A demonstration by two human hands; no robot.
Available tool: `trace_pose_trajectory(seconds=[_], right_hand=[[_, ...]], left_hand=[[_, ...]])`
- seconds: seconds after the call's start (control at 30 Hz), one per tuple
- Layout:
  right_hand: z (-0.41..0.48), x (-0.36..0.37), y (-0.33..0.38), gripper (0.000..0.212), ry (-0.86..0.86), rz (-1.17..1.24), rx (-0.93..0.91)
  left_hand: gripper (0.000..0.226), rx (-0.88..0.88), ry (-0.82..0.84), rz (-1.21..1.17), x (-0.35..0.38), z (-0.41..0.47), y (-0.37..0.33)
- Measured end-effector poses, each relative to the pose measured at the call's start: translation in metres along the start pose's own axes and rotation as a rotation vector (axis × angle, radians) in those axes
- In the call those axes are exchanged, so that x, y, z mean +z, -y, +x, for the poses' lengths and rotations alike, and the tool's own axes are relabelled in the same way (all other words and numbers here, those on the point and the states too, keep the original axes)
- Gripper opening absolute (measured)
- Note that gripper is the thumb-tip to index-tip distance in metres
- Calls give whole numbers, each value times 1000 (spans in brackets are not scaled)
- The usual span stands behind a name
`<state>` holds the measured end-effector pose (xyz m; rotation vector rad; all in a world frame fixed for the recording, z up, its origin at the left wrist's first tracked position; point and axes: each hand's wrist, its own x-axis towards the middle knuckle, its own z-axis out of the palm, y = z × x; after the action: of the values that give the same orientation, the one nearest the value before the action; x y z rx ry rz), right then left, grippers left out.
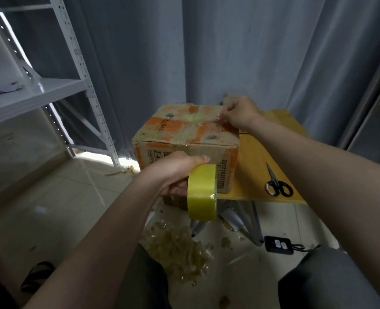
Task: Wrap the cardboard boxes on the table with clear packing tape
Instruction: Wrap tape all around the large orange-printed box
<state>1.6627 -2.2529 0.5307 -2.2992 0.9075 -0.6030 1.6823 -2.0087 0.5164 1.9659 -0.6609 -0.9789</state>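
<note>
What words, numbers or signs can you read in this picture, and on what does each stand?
No text can be quoted: all of it is blurred or too small.
Top of the cardboard box: dark characters on an orange panel, unreadable.
Box front, left: handling symbols, too small to read.
Box front, right: block of fine print, unreadable.
On the tape roll: nothing readable.
On the black device on the floor: pale label, unreadable.

Left hand [175, 172] around tape roll [201, 194]

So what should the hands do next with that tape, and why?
Probably pull the tape roll down the front of the cardboard box: the right hand pinches tape at the top's far corner, while the left hand grips the roll at the front.
</note>
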Motion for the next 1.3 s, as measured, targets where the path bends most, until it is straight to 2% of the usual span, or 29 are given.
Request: trace_pose_trajectory(seconds=[0.13, 0.17, 0.2, 0.23, 0.27, 0.3, 0.37, 0.4, 0.47, 0.53, 0.67, 0.83, 0.97, 1.03, 1.07, 1.17, 1.23, 1.3], right_hand=[[-3, 14, -7, 32, -92, -248, -63], [-6, 11, -3, 40, -116, -350, -105], [-8, 8, 0, 56, -130, -440, -134], [-12, 3, 4, 75, -144, -476, -160], [-14, -1, 9, 86, -153, -462, -191], [-19, -4, 16, 83, -139, -437, -236], [-30, -4, 30, 54, -66, -393, -281], [-39, -1, 37, 45, 23, -404, -256], [-57, 12, 47, 47, 272, -512, -176], [-66, 26, 46, 64, 373, -573, -100], [-64, 33, 46, 83, 376, -592, -25], [-66, 35, 41, 86, 341, -600, -64], [-69, 37, 40, 85, 271, -587, -72], [-72, 37, 36, 77, 156, -499, -122], [-75, 37, 33, 67, 46, -389, -186], [-92, 35, 17, 32, -348, 181, -340], [-109, 35, 1, 23, -422, 408, -244], [-122, 41, -20, 14, -425, 489, -65]], left_hand=[[33, 10, -34, -14, 5, 7, 1], [32, 5, -34, -24, 6, 9, 2], [31, -3, -35, -33, 7, 11, 3], [30, -10, -36, -38, 8, 13, 3], [29, -13, -39, -42, 9, 16, 4], [28, -14, -41, -46, 9, 17, 5], [27, -11, -42, -42, 10, 21, 7], [28, -13, -47, -38, 10, 23, 7], [31, -13, -73, -24, 10, 28, 9], [32, -3, -94, 13, 10, 32, 11], [36, 32, -101, 57, 10, 38, 12], [53, 8, -29, 238, 8, 41, 21], [51, -9, -26, 238, 10, 39, 21], [52, -11, -42, 257, 14, 34, 20], [53, -10, -52, 237, 16, 32, 21], [69, -19, -70, 96, 21, 26, 32], [85, -1, -140, 79, 16, 25, 44], [116, 23, -292, 60, 9, 27, 55]])
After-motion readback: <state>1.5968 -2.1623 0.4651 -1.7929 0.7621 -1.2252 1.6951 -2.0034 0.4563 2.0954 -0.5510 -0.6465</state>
